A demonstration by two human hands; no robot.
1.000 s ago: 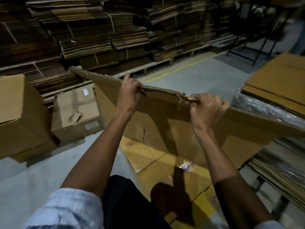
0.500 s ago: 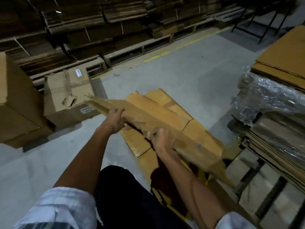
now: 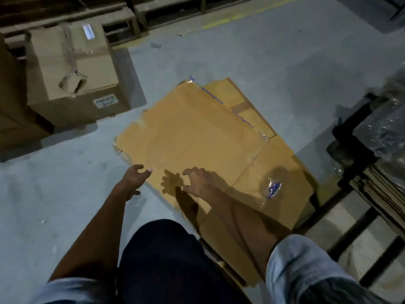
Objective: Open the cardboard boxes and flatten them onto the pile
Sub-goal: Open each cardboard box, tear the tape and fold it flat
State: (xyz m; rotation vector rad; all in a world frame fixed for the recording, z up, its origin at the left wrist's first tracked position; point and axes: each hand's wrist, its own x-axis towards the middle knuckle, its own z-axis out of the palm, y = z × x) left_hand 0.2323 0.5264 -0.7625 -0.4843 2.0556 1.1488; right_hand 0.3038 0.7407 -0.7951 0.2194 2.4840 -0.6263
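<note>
The grey concrete floor (image 3: 274,53) spreads out on every side of the fingers, and on it, directly under and ahead of them, lies the flattened cardboard sheet (image 3: 192,132), resting flat on top of the pile of flattened boxes (image 3: 285,172), whose lower sheets stick out to the right of the fingers and carry strips of clear tape with blue print. Up and to the left of the fingers stands a closed cardboard box (image 3: 72,69) with torn tape on its top and a white handwritten label on its side; a larger box (image 3: 13,119) sits further left, partly cut off. Well to the right of the fingers a plastic-wrapped stack (image 3: 381,132) rests on a pallet. The left hand (image 3: 133,178) hovers at the sheet's near left edge, fingers loosely spread and grasping nothing. The right hand (image 3: 199,181) hangs just over the sheet, fingers relaxed and released, its shadow falling on the cardboard between the two hands.
</note>
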